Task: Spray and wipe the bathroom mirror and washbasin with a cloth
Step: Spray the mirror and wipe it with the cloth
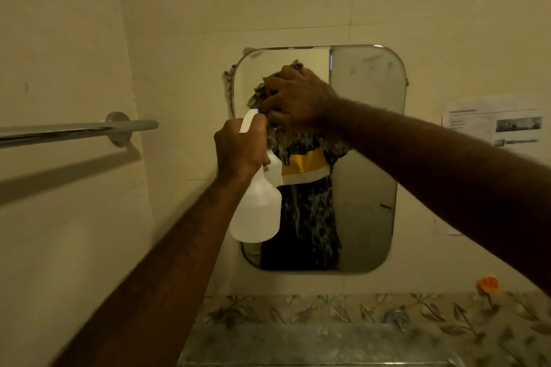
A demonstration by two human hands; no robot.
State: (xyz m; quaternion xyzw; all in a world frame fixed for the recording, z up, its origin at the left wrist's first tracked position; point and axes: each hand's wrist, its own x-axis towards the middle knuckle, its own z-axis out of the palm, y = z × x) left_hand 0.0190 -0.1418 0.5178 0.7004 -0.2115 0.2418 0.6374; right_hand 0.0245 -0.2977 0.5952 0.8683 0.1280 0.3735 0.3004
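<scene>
White plastic stands out against the cream tiles: a translucent spray bottle [258,208] is gripped at its neck by the person's left hand [238,149], fingers closed around it and its trigger head [248,121] aimed at the wall-mounted mirror [366,188]. The bottle hangs in front of the mirror's lower left part, just below and left of the other hand.

The right hand [298,98] is pressed to the upper middle of the glass, fingers spread and bent over a crumpled, patterned cloth [261,91], which shows at the fingertips and is mostly hidden beneath the palm. Wet streaks and droplets run down the glass below that hand, across the reflection of a dark garment with a yellow and white band. The right side of the mirror looks hazy and dull.

A chrome towel rail [74,130] juts from the left wall, casting a broad shadow beneath it. A printed paper notice [492,122] is stuck to the tiles right of the mirror. Below runs a band of floral-patterned tile [328,311], with a small orange object [488,284] resting near its right end. The washbasin lies out of clear view at the bottom edge.
</scene>
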